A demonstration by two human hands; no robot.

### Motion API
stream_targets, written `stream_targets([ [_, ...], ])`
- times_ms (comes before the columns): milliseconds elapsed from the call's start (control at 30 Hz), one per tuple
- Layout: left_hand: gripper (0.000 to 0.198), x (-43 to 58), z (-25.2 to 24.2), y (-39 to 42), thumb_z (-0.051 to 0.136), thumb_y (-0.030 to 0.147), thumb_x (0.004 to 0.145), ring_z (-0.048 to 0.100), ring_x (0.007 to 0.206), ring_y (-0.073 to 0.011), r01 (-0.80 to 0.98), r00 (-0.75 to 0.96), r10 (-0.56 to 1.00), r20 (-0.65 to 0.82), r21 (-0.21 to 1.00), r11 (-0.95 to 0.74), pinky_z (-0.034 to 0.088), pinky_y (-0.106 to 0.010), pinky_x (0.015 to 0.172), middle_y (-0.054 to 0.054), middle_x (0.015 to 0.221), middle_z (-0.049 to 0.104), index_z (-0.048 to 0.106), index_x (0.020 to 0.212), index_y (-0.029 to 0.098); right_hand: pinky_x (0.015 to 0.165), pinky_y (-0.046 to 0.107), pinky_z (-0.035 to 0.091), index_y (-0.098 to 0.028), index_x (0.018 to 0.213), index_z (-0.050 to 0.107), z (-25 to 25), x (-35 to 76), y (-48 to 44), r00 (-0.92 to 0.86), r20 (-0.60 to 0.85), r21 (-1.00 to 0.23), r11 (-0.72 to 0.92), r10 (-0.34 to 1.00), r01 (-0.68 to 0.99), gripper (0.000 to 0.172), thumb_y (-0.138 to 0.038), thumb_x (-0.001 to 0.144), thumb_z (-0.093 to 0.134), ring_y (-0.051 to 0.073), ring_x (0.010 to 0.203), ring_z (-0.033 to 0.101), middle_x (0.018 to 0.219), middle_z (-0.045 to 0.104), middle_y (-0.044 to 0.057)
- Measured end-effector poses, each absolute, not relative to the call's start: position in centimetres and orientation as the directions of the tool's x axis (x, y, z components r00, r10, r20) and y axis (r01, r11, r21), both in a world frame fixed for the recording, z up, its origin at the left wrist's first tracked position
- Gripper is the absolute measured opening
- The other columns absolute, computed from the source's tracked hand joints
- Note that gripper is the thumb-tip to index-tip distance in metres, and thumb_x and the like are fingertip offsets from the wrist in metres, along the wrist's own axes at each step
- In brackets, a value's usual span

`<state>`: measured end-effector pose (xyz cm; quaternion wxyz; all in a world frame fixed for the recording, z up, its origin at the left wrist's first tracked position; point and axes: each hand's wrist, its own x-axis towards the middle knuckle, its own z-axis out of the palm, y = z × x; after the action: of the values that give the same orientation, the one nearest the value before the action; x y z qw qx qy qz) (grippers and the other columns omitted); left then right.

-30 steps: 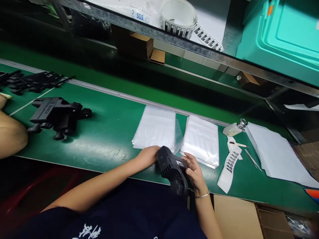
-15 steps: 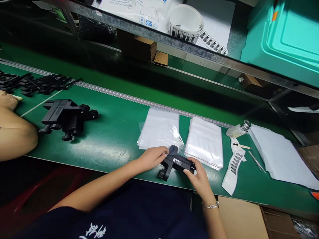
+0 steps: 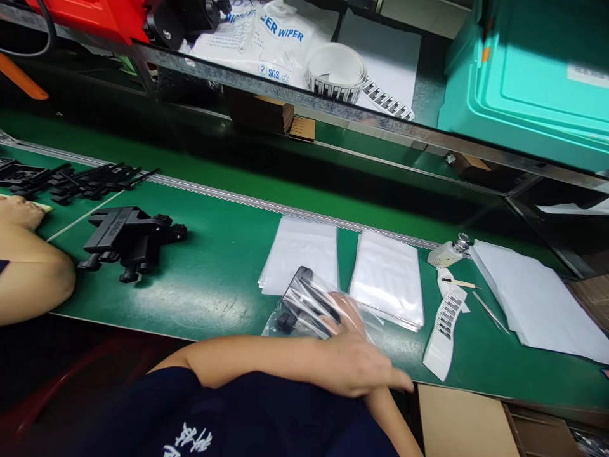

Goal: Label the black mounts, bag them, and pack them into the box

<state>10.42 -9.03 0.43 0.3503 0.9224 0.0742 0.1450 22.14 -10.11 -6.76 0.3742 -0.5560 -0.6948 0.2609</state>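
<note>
So we've got a bare mount (image 3: pixel 130 238) on the counter (image 3: pixel 219 279), then a second mount (image 3: pixel 302 279) in a clear bag (image 3: pixel 273 326) near the edge, right hand (image 3: pixel 349 310) at it, left hand (image 3: pixel 354 363) across that wrist. Can't tell if either's fingers grip. Then a label strip (image 3: pixel 447 317).

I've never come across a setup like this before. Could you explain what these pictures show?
There is no robot: a person works bare-handed, and every picture comes from one camera on their head, looking forward and down. The right hand, partly covered by clear plastic, is at a black device. The left hand crosses in front; its exact grip is hard to tell. On the green bench lie two stacks of clear bags, a label strip and another black device. At far left is another person's arm.
</note>
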Motion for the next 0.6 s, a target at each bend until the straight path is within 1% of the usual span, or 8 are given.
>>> stream_targets([
  [100,0.048,9.0,1.9,-8.1,0.043,0.026,0.095,0.061,0.116,-0.0233,-0.130,0.968,0.066,0.242,0.708,-0.694,0.044,-0.031,0.101,-0.005,0.124,0.066,0.046,0.143,0.027,0.108,0.062,0.038,-0.034,0.124,0.062,-6.1,23.3,-10.9,-0.196,0.330,-0.655,0.373,0.923,0.656,0.039,-0.029,0.085,0.062,0.034,0.113,0.062,0.118,0.068,0.004],
  [200,0.049,6.5,3.4,-4.7,0.049,0.021,0.091,0.052,0.127,-0.0258,0.065,0.944,0.254,0.211,0.635,-0.770,0.034,-0.040,0.112,-0.010,0.136,0.057,0.046,0.139,0.021,0.109,0.059,0.039,-0.034,0.126,0.060,-4.1,23.6,-12.2,-0.264,0.360,-0.569,0.435,0.895,0.698,0.038,-0.023,0.090,0.054,0.031,0.112,0.063,0.119,0.068,0.004],
  [300,0.040,4.7,4.0,-1.9,0.065,0.021,0.075,0.064,0.102,-0.0290,0.339,0.930,0.362,-0.067,0.541,-0.770,0.043,-0.044,0.100,-0.009,0.109,0.070,0.061,0.115,0.020,0.112,0.052,0.038,-0.036,0.130,0.056,-1.9,23.4,-12.8,-0.463,0.342,-0.469,0.575,0.818,0.670,0.042,-0.018,0.093,0.052,0.025,0.117,0.061,0.123,0.067,0.002],
  [367,0.035,3.8,3.4,-1.2,0.072,0.026,0.067,0.066,0.086,-0.0272,0.404,0.912,0.352,-0.209,0.606,-0.685,0.050,-0.038,0.084,-0.006,0.093,0.070,0.063,0.100,0.019,0.112,0.051,0.037,-0.036,0.133,0.054,-1.2,24.0,-12.9,-0.510,0.351,-0.468,0.618,0.786,0.631,0.043,-0.023,0.092,0.056,0.026,0.123,0.057,0.127,0.065,0.002],
  [400,0.035,3.4,2.7,-1.2,0.073,0.029,0.066,0.066,0.084,-0.0267,0.424,0.899,0.372,-0.232,0.676,-0.603,0.050,-0.036,0.078,-0.005,0.092,0.070,0.063,0.098,0.019,0.110,0.051,0.040,-0.035,0.134,0.053,-1.1,24.6,-12.8,-0.434,0.386,-0.505,0.581,0.814,0.639,0.043,-0.028,0.091,0.058,0.027,0.125,0.055,0.130,0.063,0.004],
  [467,0.040,2.5,0.8,-1.5,0.070,0.036,0.069,0.065,0.090,-0.0270,0.414,0.838,0.508,-0.199,0.839,-0.354,0.051,-0.034,0.077,-0.007,0.099,0.069,0.060,0.103,0.018,0.098,0.051,0.050,-0.032,0.134,0.053,-1.3,26.2,-12.8,-0.054,0.499,-0.631,0.406,0.865,0.661,0.042,-0.036,0.093,0.056,0.029,0.120,0.057,0.130,0.061,0.008],
  [533,0.046,1.8,-1.3,-2.1,0.064,0.039,0.075,0.064,0.099,-0.0272,0.296,0.710,0.688,-0.149,0.950,-0.100,0.051,-0.036,0.084,-0.010,0.109,0.067,0.055,0.113,0.015,0.081,0.045,0.056,-0.028,0.130,0.055,-1.5,27.2,-12.8,0.319,0.547,-0.744,0.275,0.774,0.608,0.035,-0.038,0.097,0.045,0.027,0.107,0.063,0.120,0.063,0.010],
  [600,0.053,1.5,-2.9,-2.8,0.061,0.039,0.077,0.063,0.107,-0.0271,0.186,0.589,0.799,-0.125,0.982,0.017,0.049,-0.038,0.092,-0.013,0.117,0.065,0.049,0.122,0.014,0.079,0.044,0.056,-0.028,0.126,0.058,-1.2,26.6,-12.6,0.258,0.573,-0.718,0.325,0.777,0.616,0.036,-0.042,0.098,0.043,0.027,0.102,0.064,0.115,0.065,0.010],
])
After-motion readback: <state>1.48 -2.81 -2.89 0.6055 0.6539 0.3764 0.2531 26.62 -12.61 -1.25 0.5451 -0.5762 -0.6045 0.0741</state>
